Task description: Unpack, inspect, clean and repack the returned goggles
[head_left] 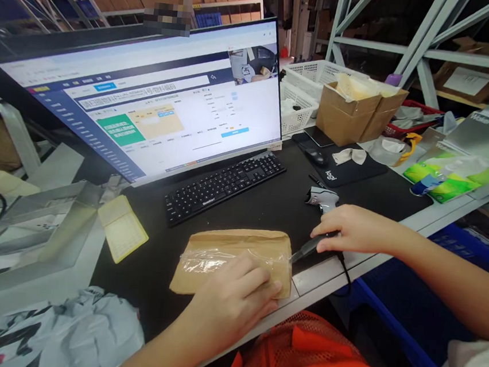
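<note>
- Monitor [149, 93] tilted back at the rear of the black desk mat [268, 203], with the black keyboard [222, 184] just in front; probably too far from both hands to be disturbed, though a hard shove of the envelope could reach the keyboard's front edge.
- Brown padded envelope [225, 251] lying flat near the desk's front edge, a clear plastic bag [206, 260] on top of it; front corner close to the lip above the orange mesh bin [318, 358], so a sideways push could tip it over the edge.
- Left hand [233, 298] pressed flat on the envelope's right half, fingers [261, 283] spread and extended, gripping nothing; slick film under the palm likely to slide, letting the bag shift off the envelope.
- Right hand [352, 228] curled loosely over the handle of the barcode scanner [321, 214], fingers partly closed around it; scanner head resting on the mat, pointing away from the envelope. Loose hold could mean a slip when lifted.
- Scanner cable [345, 271] hanging over the desk edge; possible snag on the edge, jerking the scanner short.
- Yellow sticky-note pad [122, 228] to the envelope's left, well apart; little risk.
</note>
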Demonstrator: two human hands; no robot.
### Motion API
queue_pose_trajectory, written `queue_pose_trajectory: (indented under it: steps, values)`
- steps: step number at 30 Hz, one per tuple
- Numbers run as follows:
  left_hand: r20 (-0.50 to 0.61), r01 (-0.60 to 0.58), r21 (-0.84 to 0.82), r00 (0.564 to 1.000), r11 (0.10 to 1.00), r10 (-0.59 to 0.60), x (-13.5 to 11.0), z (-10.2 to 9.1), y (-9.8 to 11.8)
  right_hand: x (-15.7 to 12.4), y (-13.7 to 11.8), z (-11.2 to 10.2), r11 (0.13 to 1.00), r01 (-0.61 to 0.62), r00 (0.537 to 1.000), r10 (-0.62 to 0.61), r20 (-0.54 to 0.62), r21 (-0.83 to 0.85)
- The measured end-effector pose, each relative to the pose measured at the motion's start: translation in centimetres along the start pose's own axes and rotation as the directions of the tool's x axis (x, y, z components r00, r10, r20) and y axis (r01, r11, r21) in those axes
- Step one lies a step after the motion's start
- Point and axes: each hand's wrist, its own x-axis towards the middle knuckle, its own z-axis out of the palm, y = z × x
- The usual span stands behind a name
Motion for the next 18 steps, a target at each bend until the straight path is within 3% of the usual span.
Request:
queue_pose_trajectory:
  steps: [2,5,7,9,11,12,14,16,18]
  values:
    - [0.003,-0.001,0.006,1.000,1.000,0.001,0.1,-0.1,0.2,0.2,2.4,-0.8,0.994,-0.105,0.993,0.104,-0.050,-0.020]
    - [0.055,0.012,-0.026,0.998,1.000,-0.010,0.1,-1.4,0.1,-0.1,5.1,-1.1,0.946,-0.323,0.930,0.313,-0.190,-0.025]
    - [0.079,0.045,-0.073,0.996,0.996,-0.039,-0.4,-3.1,-0.9,-0.4,4.8,-0.1,0.922,-0.366,0.888,0.386,-0.251,0.124]
    - [0.061,0.151,-0.086,0.987,0.985,-0.146,-1.2,-4.9,-3.0,-0.6,2.8,2.0,0.866,-0.314,0.853,0.437,-0.285,0.388]
    - [0.042,0.347,-0.052,0.938,0.937,-0.345,-2.3,-6.1,-5.8,-0.8,-0.3,4.8,0.689,-0.274,0.821,0.531,-0.210,0.671]
    - [0.049,0.445,-0.062,0.895,0.893,-0.442,-2.8,-6.3,-7.3,-1.0,-1.9,6.3,0.574,-0.260,0.825,0.549,-0.130,0.777]
    - [0.176,0.598,-0.142,0.800,0.789,-0.574,-3.6,-6.0,-10.0,-1.3,-4.6,8.9,0.363,-0.227,0.859,0.512,0.010,0.904]
    - [0.355,0.676,-0.284,0.733,0.680,-0.580,-3.8,-5.1,-12.1,-1.4,-6.6,10.8,0.226,-0.208,0.888,0.451,0.088,0.952]
    - [0.405,0.678,-0.411,0.735,0.609,-0.544,-3.6,-4.1,-13.1,-0.7,-7.5,11.7,0.187,-0.179,0.895,0.440,0.080,0.966]
